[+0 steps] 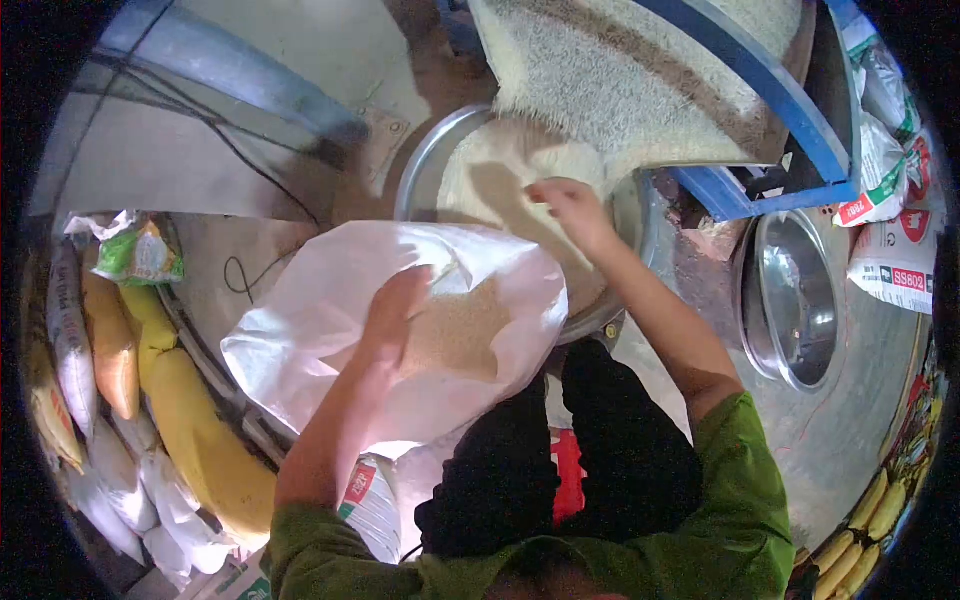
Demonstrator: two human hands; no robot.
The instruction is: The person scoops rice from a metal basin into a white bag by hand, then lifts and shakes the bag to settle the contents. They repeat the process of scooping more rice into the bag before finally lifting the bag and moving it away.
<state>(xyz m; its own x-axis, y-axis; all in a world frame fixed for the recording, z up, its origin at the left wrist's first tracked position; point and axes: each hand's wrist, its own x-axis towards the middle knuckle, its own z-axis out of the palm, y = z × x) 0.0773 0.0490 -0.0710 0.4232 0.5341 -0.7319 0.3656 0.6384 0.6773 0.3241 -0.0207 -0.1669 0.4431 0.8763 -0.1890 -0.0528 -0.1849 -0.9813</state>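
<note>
A large white plastic sack gapes wide in front of me, with light brown grain inside. My left hand is over the sack's mouth, its fingers stretched beside a pale fold of the plastic; their far side is hidden. Behind the sack stands a round metal basin with pale grain and a browner patch in it. Above that grain is my right hand, fingers loosely bent and thumb apart, with nothing visible in it. A blurred streak of grain shows just beyond the right hand.
A blue-framed bin spreads pale grain above the basin. Metal bowls stand on the floor at right, near printed sacks. Full yellow sacks and white bags line the left. A printed sack lies by my legs.
</note>
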